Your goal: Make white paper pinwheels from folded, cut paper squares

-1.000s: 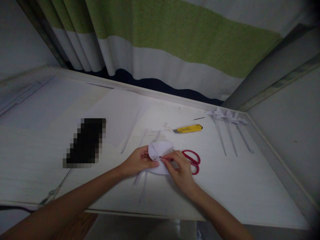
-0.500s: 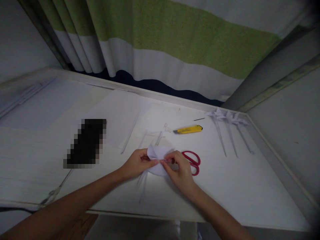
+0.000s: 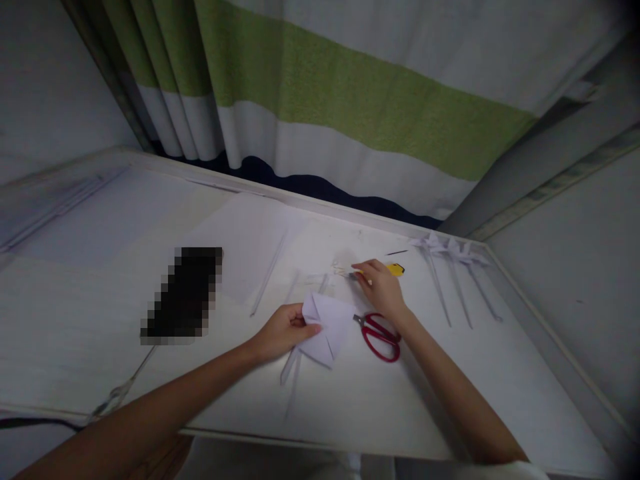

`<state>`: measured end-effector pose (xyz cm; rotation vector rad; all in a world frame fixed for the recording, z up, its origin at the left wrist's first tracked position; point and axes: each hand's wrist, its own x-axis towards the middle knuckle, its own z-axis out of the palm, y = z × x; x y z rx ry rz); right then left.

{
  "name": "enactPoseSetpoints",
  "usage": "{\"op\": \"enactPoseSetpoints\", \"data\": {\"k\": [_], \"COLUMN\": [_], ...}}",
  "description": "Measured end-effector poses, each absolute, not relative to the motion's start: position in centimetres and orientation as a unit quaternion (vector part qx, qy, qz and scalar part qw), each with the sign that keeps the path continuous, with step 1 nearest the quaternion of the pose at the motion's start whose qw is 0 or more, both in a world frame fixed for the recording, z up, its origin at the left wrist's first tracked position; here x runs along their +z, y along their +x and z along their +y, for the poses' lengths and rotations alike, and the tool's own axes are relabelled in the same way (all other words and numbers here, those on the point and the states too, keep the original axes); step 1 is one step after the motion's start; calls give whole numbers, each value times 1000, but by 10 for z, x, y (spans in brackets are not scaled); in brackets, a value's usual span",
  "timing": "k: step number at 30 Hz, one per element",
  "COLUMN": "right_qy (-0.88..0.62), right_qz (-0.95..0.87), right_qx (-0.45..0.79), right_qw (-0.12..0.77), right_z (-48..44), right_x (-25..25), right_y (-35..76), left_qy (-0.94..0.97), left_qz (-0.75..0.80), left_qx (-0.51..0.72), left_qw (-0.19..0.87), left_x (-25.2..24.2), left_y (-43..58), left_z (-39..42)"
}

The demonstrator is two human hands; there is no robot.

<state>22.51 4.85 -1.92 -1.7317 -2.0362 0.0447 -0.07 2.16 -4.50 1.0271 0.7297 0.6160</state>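
Observation:
My left hand pinches the left corner of a folded white paper piece lying on the white table. My right hand has reached past it toward the back and rests over a yellow utility knife, its fingers curled near small bits by the blade end; whether it grips anything is unclear. Red-handled scissors lie just right of the paper, below my right wrist.
Three finished paper pinwheels on sticks lie at the back right. Thin rolled paper sticks and a flat sheet lie behind the left hand. A blurred dark object sits at left. A striped curtain hangs behind the table.
My right hand let go of the folded paper and moved back and right to the yellow knife. The left hand keeps hold of the paper, which now lies flatter.

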Motion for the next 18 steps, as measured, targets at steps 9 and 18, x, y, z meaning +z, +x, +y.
{"op": "enactPoseSetpoints", "data": {"k": [9,18], "right_qy": [-634,-607], "right_qz": [-768,-791], "right_qx": [25,75], "right_qw": [89,1], "right_z": [98,101], "right_x": [-19,-21], "right_y": [217,221], "left_qy": [445,428], "left_qz": [332,307], "left_qx": [288,268], "left_qw": [781,807], "left_x": [-43,-40], "left_y": [-3,-2], "left_z": [26,22]}}
